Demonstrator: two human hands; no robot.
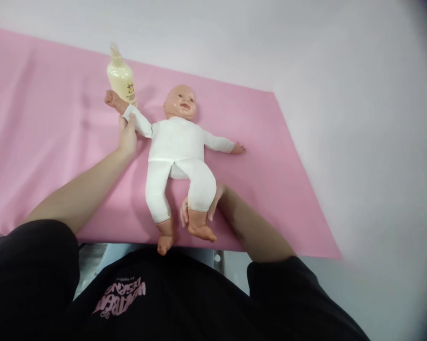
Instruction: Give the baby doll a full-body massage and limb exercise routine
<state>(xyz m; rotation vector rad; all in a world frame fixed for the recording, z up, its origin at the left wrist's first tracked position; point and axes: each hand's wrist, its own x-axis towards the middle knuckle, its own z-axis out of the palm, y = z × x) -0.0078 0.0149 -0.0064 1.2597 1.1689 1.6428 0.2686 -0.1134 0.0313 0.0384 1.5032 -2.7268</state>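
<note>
A baby doll [177,142] with a white cloth body lies face up on a pink mat, its head away from me and its feet toward me. My left hand [128,135] grips the doll's arm on the left near the wrist, the thumb on top and the other fingers hidden beneath. Under the doll's leg on the right is my right hand [217,195], its fingers curled around the lower leg from behind. Much of that hand is covered by the leg. The doll's other arm stretches out to the right.
Behind the doll's raised hand stands a pale yellow pump bottle [121,78]. The pink mat [270,189] covers the table, its right edge slanting toward me. A white wall [341,94] rises behind and to the right. The doll's feet lie close to the front edge.
</note>
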